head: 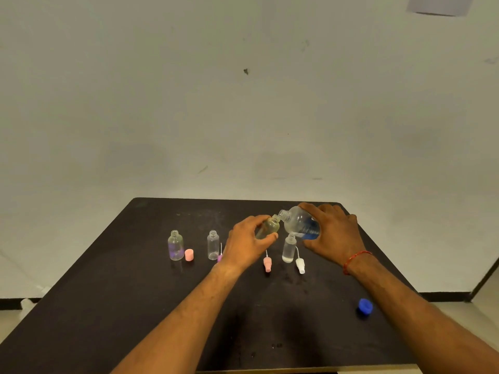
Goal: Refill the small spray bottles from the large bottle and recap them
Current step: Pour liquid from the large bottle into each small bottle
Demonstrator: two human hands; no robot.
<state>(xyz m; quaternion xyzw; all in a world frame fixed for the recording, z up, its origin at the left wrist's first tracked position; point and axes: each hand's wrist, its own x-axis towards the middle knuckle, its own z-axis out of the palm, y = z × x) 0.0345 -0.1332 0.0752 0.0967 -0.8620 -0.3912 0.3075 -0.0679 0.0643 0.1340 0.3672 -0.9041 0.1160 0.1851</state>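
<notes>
My right hand [333, 236] grips the large clear bottle [298, 222], tipped to the left with its open mouth against the neck of a small clear bottle [270, 226]. My left hand [247, 242] holds that small bottle tilted toward it. Three more small bottles stand uncapped on the black table [108, 306]: one at the far left [175, 245], one beside it [213, 244], and one with some liquid [289, 248] under the large bottle. Spray tops lie beside them: pink cap [189, 255], purple one [220, 256] partly hidden by my wrist, pink [267, 264], white [300, 264].
The large bottle's blue cap [365, 306] lies near the table's right front edge. A pale wall stands right behind the table's far edge. A red thread bracelet [356, 260] circles my right wrist.
</notes>
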